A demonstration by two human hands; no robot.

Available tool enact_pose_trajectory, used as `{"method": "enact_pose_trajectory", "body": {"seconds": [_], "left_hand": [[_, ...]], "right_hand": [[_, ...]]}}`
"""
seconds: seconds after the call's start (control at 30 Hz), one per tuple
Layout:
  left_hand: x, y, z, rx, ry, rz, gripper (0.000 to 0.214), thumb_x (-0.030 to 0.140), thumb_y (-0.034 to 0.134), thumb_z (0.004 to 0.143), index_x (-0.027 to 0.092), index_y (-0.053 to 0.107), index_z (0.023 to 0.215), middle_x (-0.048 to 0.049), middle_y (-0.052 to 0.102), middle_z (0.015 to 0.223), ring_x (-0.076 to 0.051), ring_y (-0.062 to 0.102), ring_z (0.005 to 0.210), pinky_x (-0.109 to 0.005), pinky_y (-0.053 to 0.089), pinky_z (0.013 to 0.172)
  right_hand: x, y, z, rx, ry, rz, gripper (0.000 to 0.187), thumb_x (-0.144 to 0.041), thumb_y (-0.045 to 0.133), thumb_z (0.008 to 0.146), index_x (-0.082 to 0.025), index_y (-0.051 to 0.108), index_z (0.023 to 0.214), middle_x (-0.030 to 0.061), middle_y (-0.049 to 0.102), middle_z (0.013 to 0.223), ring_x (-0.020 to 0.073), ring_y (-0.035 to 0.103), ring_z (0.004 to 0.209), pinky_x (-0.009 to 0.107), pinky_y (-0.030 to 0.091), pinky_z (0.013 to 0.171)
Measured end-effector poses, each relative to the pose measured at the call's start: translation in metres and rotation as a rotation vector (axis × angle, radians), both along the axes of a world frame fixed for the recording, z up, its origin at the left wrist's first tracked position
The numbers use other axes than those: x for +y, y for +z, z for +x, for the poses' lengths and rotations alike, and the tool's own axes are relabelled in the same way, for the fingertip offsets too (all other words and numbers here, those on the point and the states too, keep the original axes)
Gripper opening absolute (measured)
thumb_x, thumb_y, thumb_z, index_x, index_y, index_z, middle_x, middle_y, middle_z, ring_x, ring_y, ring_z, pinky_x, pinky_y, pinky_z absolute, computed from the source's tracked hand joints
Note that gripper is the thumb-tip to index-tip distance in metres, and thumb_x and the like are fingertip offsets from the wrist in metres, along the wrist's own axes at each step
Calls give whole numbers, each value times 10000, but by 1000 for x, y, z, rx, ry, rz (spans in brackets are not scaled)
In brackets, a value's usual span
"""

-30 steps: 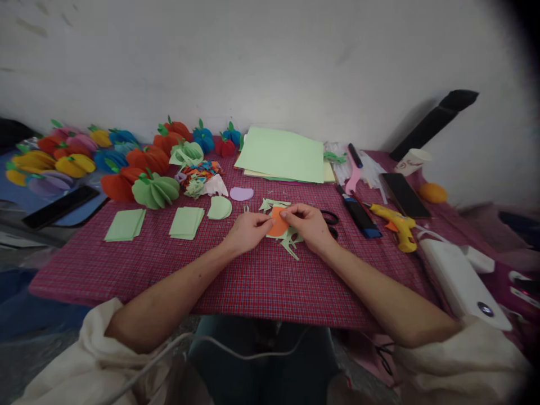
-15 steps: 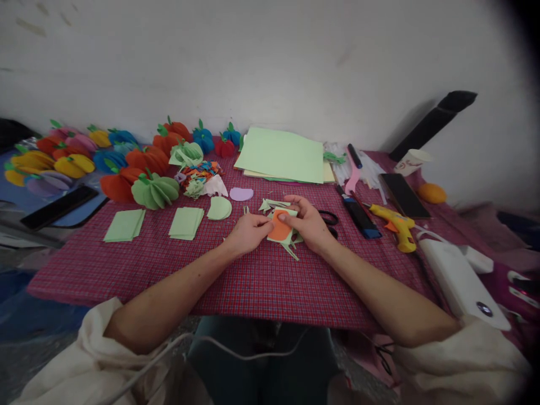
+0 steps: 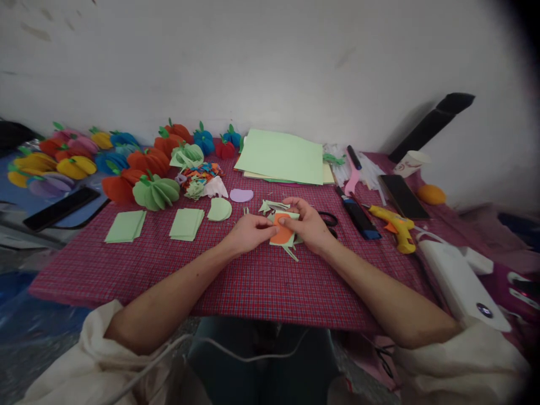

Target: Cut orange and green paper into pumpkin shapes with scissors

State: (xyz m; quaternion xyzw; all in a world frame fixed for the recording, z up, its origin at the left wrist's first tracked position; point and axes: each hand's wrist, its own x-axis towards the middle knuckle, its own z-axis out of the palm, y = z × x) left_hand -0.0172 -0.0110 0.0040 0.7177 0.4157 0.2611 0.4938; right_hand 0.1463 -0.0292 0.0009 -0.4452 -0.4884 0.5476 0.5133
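Observation:
Between my hands is an orange paper shape lying on a light green paper piece. My left hand pinches their left edge with thumb and fingertips. From the right, my right hand grips both papers, its thumb pressed on the orange shape. Green paper scraps lie under and around the held papers. Black-handled scissors rest just beyond my right hand, their blades hidden. Left of my hands are a stack of rounded green cutouts and a lilac cutout.
Two stacks of green squares lie at left, with paper pumpkins and a scrap pile behind. Green sheets lie at the back. At right are a box cutter, a yellow glue gun, a phone and a paper cup.
The held papers have shifted slightly to the right and tilted a little. My left fingers have moved further over the orange shape's left edge.

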Motion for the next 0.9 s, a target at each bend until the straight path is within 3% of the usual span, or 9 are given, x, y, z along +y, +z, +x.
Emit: {"method": "enact_pose_trajectory", "body": {"seconds": [0.3,0.47,0.9], "left_hand": [[1,1,-1,-33,-69,-58,330,434,545,686,128,577,566,40,430,511,-73,354,495,-212,277,486],[2,8,-6,-71,-78,-111,323,438,568,674,129,621,595,18,488,514,-94,404,522,-213,295,482],[4,5,-8,24,-123,29,389,462,506,709,127,567,521,40,417,471,-71,334,473,-208,252,462]], "right_hand": [[-2,4,-1,0,38,-7,406,-212,674,603,-216,469,954,-55,546,716,83,529,536,207,435,501],[-2,5,1,41,94,3,404,-239,689,610,-219,471,950,-49,568,720,88,547,555,217,452,533],[-1,6,4,49,135,0,418,-250,703,607,-217,460,946,-28,591,762,86,552,543,215,448,512]]}}
